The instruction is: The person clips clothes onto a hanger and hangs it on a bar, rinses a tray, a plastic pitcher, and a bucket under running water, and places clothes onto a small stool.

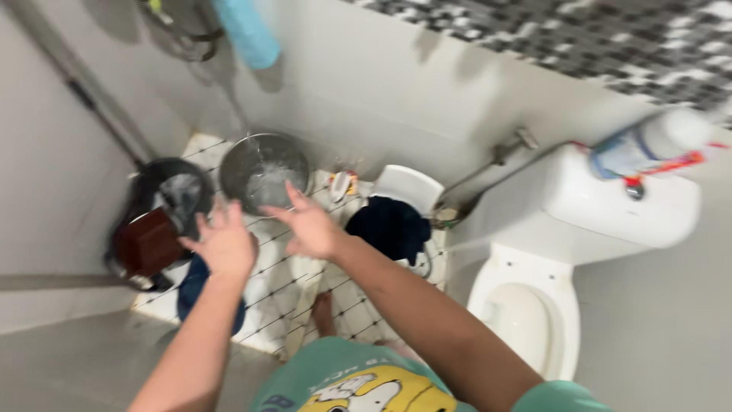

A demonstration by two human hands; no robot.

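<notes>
I look down into a small bathroom, and the view is motion-blurred. Both of my arms reach forward over a white tiled floor (286, 294) with dark grout lines. My left hand (225, 243) is spread open, fingers apart, holding nothing; it hovers above a blue cloth (192, 284) lying on the tiles. My right hand (309, 225) is also open and empty, fingers stretched toward a round metal basin (263, 172) that stands on the floor by the back wall, with water in it; the fingertips are near its rim, but I cannot tell whether they touch it. To the left of the basin sits a dark round tub (179, 187), and just in front of that a reddish-brown container (149, 243). To the right of my right hand a white bucket (408, 187) holds dark navy clothing (389, 225). Further right stands a white toilet (526, 313) with its lid up, and on its cistern (610, 206) lies a plastic bottle (648, 149) on its side. The walls are pale grey, with a band of black-and-white mosaic tile (610, 38) at the upper right. A light blue cylinder (248, 30) hangs on the back wall above the basin. My green shirt shows at the bottom edge.
</notes>
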